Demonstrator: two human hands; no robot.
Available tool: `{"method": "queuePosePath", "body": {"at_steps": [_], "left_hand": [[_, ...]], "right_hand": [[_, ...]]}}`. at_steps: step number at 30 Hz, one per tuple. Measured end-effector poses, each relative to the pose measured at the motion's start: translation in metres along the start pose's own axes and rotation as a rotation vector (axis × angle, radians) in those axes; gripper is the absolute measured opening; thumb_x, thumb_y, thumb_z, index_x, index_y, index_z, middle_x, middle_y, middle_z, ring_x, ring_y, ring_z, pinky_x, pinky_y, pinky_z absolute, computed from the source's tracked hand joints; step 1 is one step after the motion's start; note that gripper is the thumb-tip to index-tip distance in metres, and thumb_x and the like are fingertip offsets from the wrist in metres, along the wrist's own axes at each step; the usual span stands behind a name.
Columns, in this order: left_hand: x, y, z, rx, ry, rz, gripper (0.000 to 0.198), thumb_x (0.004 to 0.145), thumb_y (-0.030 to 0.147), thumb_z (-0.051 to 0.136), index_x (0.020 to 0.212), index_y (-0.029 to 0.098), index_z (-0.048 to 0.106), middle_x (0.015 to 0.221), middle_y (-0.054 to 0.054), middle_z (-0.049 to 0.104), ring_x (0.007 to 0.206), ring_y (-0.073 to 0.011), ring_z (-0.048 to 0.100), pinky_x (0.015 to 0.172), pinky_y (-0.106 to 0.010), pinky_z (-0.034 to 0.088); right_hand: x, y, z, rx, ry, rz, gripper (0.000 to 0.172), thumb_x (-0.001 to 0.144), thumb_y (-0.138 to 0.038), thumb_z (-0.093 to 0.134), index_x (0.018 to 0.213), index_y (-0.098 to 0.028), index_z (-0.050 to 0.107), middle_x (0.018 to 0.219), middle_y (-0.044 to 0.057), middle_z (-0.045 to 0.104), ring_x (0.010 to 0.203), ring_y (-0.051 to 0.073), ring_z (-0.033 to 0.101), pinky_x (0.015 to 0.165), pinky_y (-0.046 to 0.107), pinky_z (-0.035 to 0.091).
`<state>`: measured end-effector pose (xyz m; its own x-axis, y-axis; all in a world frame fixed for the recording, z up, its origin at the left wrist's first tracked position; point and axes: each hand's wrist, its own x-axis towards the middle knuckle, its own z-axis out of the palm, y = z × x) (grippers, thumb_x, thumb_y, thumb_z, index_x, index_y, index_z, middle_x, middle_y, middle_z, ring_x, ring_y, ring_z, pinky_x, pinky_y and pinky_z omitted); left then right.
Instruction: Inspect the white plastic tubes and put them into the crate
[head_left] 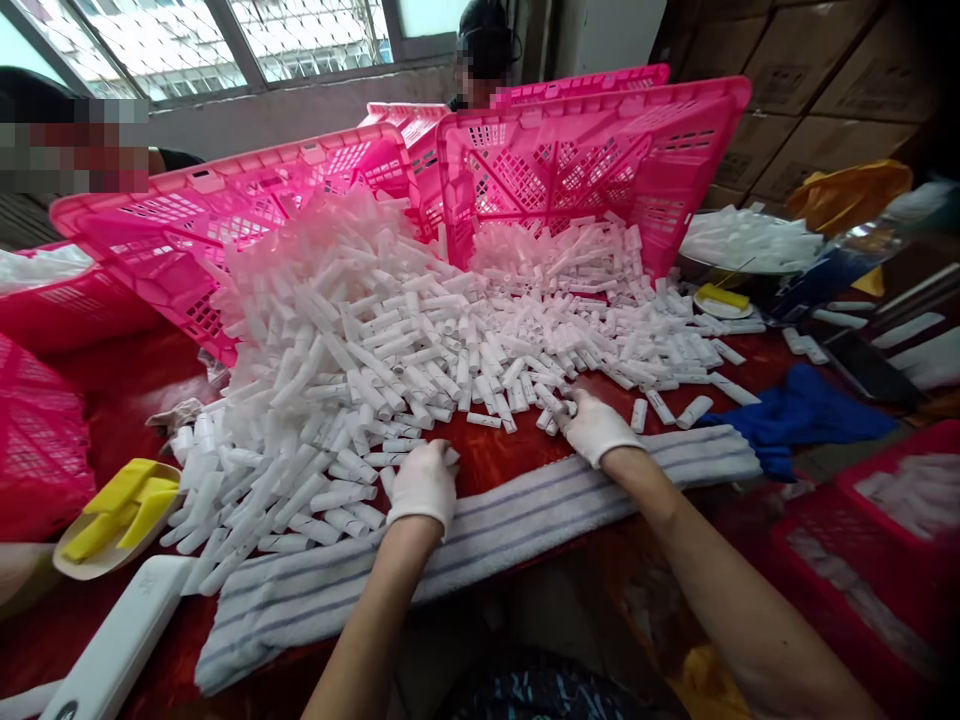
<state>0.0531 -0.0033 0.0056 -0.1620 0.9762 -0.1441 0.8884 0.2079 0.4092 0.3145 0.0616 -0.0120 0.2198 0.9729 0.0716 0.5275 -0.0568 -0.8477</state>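
A large heap of short white plastic tubes (390, 340), many with small dark marks, spreads over the red table (480, 480). My left hand (424, 490), in a white glove with bare fingertips, is closed at the heap's front edge; the end of a white tube pokes out by its fingers. To the right, my right hand (598, 428), gloved the same way, pinches a white tube (571, 408) among others at the edge of the heap. A striped towel (480, 545) lies along the table's front edge under my wrists.
Pink baskets (577, 150) lean tipped behind the heap. At left are a dish with yellow pieces (124, 515) and a long white device (124, 640). A blue cloth (810, 410), a bottle (855, 245) and a phone (870, 365) lie right. Two people are across the table.
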Motion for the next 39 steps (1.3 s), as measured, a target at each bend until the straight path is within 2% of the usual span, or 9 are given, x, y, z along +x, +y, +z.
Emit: {"method": "queuePosePath", "body": {"at_steps": [5, 11, 13, 18, 22, 27, 32, 34, 39], "left_hand": [[-0.004, 0.016, 0.01, -0.712, -0.015, 0.011, 0.023, 0.077, 0.026, 0.064, 0.097, 0.017, 0.059, 0.09, -0.005, 0.068, 0.079, -0.015, 0.061, 0.076, -0.026, 0.045], [-0.004, 0.023, 0.016, -0.992, -0.019, -0.083, 0.029, 0.068, 0.021, 0.071, 0.09, 0.016, 0.053, 0.086, -0.004, 0.065, 0.074, -0.0114, 0.06, 0.072, -0.024, 0.047], [-0.007, 0.025, 0.018, -1.184, -0.084, -0.115, 0.036, 0.068, 0.027, 0.072, 0.097, 0.016, 0.054, 0.085, -0.004, 0.065, 0.072, -0.0117, 0.062, 0.071, -0.025, 0.048], [-0.023, 0.039, 0.024, -1.501, -0.236, -0.129, 0.052, 0.067, 0.038, 0.077, 0.108, 0.011, 0.06, 0.075, -0.004, 0.066, 0.065, -0.0113, 0.062, 0.068, -0.024, 0.048], [-0.04, 0.055, 0.024, -1.499, -0.314, -0.107, 0.051, 0.07, 0.045, 0.075, 0.106, 0.01, 0.063, 0.065, 0.0, 0.061, 0.051, -0.0076, 0.053, 0.052, -0.021, 0.041], [-0.057, 0.065, 0.016, -1.414, -0.277, -0.122, 0.05, 0.072, 0.052, 0.072, 0.101, 0.011, 0.065, 0.061, 0.004, 0.051, 0.046, -0.005, 0.04, 0.044, -0.02, 0.033], [-0.059, 0.067, 0.015, -1.165, 0.022, 0.018, 0.04, 0.075, 0.048, 0.069, 0.1, 0.017, 0.069, 0.08, -0.004, 0.063, 0.067, -0.0118, 0.054, 0.06, -0.022, 0.044], [-0.057, 0.068, 0.016, -1.152, 0.053, 0.026, 0.038, 0.076, 0.047, 0.069, 0.099, 0.017, 0.069, 0.079, -0.003, 0.062, 0.067, -0.0122, 0.054, 0.06, -0.022, 0.044], [-0.052, 0.067, 0.012, -1.523, -0.428, -0.104, 0.042, 0.076, 0.053, 0.067, 0.085, 0.013, 0.058, 0.058, 0.006, 0.04, 0.042, -0.0023, 0.027, 0.041, -0.018, 0.021]], "right_hand": [[-0.005, 0.002, 0.03, -0.189, -0.1, 0.026, 0.02, 0.068, -0.033, 0.074, 0.085, -0.025, 0.067, 0.065, 0.006, 0.062, 0.066, 0.025, 0.06, 0.073, 0.043, 0.042], [0.0, -0.006, 0.023, -0.2, -0.054, 0.048, 0.024, 0.069, -0.026, 0.072, 0.091, -0.021, 0.066, 0.072, 0.008, 0.063, 0.074, 0.026, 0.063, 0.078, 0.046, 0.043], [-0.007, -0.015, 0.017, -0.04, -0.045, 0.013, 0.029, 0.068, -0.031, 0.073, 0.094, -0.022, 0.063, 0.071, 0.004, 0.063, 0.071, 0.023, 0.062, 0.071, 0.039, 0.047], [-0.044, -0.049, 0.007, 0.764, -0.126, 0.087, 0.041, 0.066, -0.039, 0.077, 0.091, -0.024, 0.048, 0.073, -0.005, 0.057, 0.052, 0.011, 0.053, 0.047, 0.024, 0.042], [-0.058, -0.062, 0.009, 0.878, -0.061, 0.129, 0.038, 0.064, -0.035, 0.079, 0.082, -0.023, 0.048, 0.069, -0.006, 0.054, 0.053, 0.009, 0.051, 0.049, 0.023, 0.044], [-0.054, -0.059, 0.005, 0.781, -0.07, 0.086, 0.037, 0.064, -0.045, 0.079, 0.082, -0.023, 0.055, 0.072, -0.003, 0.059, 0.058, 0.012, 0.054, 0.053, 0.026, 0.049], [-0.064, -0.06, 0.003, 0.625, -0.137, 0.068, 0.037, 0.067, -0.053, 0.075, 0.078, -0.021, 0.061, 0.064, -0.002, 0.056, 0.058, 0.013, 0.051, 0.055, 0.027, 0.046], [-0.069, -0.06, 0.005, 0.626, -0.137, 0.071, 0.037, 0.068, -0.055, 0.074, 0.077, -0.021, 0.061, 0.064, -0.002, 0.055, 0.057, 0.013, 0.049, 0.054, 0.026, 0.045], [-0.071, -0.052, 0.009, 0.632, -0.234, -0.075, 0.029, 0.073, -0.05, 0.072, 0.078, -0.022, 0.065, 0.076, 0.001, 0.06, 0.072, 0.016, 0.055, 0.068, 0.029, 0.049]]}}
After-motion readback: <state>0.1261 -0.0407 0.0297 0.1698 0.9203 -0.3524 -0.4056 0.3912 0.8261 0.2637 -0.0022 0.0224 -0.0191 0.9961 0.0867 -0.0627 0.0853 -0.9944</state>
